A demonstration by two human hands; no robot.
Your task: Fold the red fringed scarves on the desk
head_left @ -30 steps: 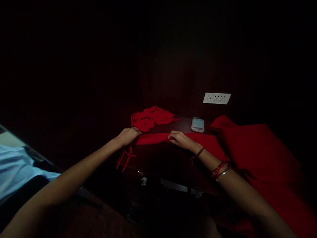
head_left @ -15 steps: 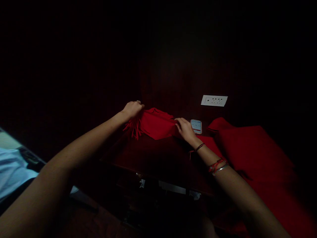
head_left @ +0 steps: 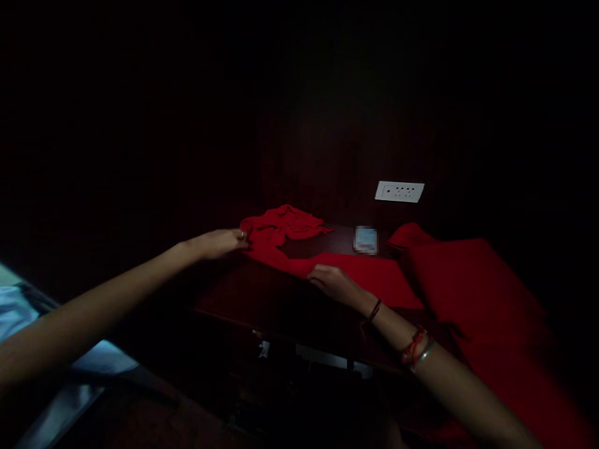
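Note:
A strip of red cloth lies along the dark tabletop. My left hand, with a ring on one finger, is closed on the cloth's left end. At the cloth's near edge, my right hand has its fingers bent together, pinching the red fabric. Bracelets circle the right wrist. Behind the left hand sits a crumpled red cloth heap; whether it joins the strip I cannot tell.
A large red cloth spreads over the right side and hangs toward me. A phone lies behind the strip. On the wall is a white socket panel. Pale blue fabric shows at lower left.
Both hands have come nearer and slightly left. The fringed red piece between them is now a crumpled heap behind, and the hands grip a flat red strip.

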